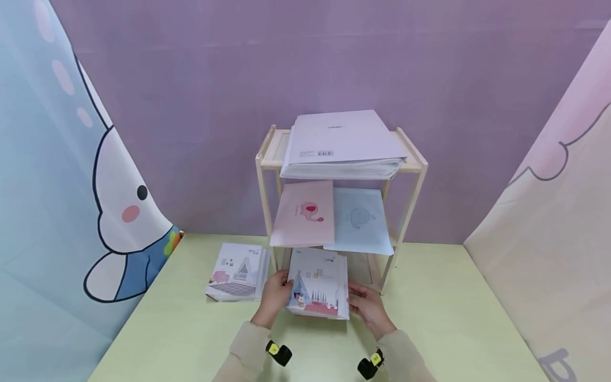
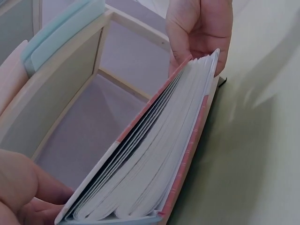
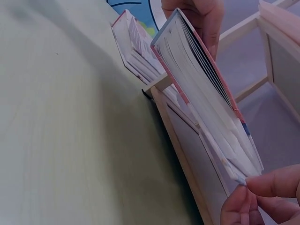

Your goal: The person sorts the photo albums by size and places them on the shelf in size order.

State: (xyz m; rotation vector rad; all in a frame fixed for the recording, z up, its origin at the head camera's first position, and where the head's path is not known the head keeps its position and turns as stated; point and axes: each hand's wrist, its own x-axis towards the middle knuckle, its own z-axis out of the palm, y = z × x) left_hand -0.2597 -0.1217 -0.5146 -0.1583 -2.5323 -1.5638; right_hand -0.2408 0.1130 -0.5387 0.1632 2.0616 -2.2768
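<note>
Both hands hold a thick hardcover photo album point(image 1: 312, 284) with a tent, trees and pink shapes on its white cover. It is at the front of the shelf rack's bottom board point(image 1: 360, 268). My left hand point(image 1: 276, 293) grips the album's left edge, and my right hand point(image 1: 368, 307) pinches its right edge between thumb and fingers. In the left wrist view the album point(image 2: 140, 145) shows thick pages fanned slightly apart between its covers. From the right wrist, the right thumb and fingers point(image 3: 276, 185) are at a cover corner.
A similar album pile point(image 1: 238, 270) lies on the table left of the rack. Pink point(image 1: 305, 215) and light blue point(image 1: 360, 220) booklets jut out from the middle shelf. Large white albums point(image 1: 341, 140) are stacked on top. A purple backdrop point(image 1: 215, 106) stands behind.
</note>
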